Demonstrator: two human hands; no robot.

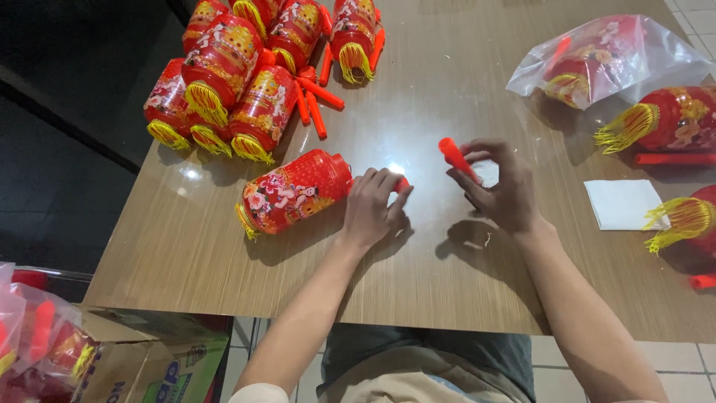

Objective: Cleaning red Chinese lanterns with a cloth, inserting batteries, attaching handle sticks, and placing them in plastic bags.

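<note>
A red paper lantern [293,192] with a yellow tassel fringe lies on its side on the wooden table [418,283]. My left hand [373,207] rests at its right end, fingers closed around a small orange-red piece there. My right hand [498,185] holds an orange-red plastic stick [455,157] tilted up to the left, a little above the table and apart from the lantern.
A pile of several red lanterns with orange sticks [246,67] lies at the far left. A clear bag with a lantern [604,60], two more lanterns [671,119] and a white paper square [623,203] sit at the right. A cardboard box [149,366] stands on the floor.
</note>
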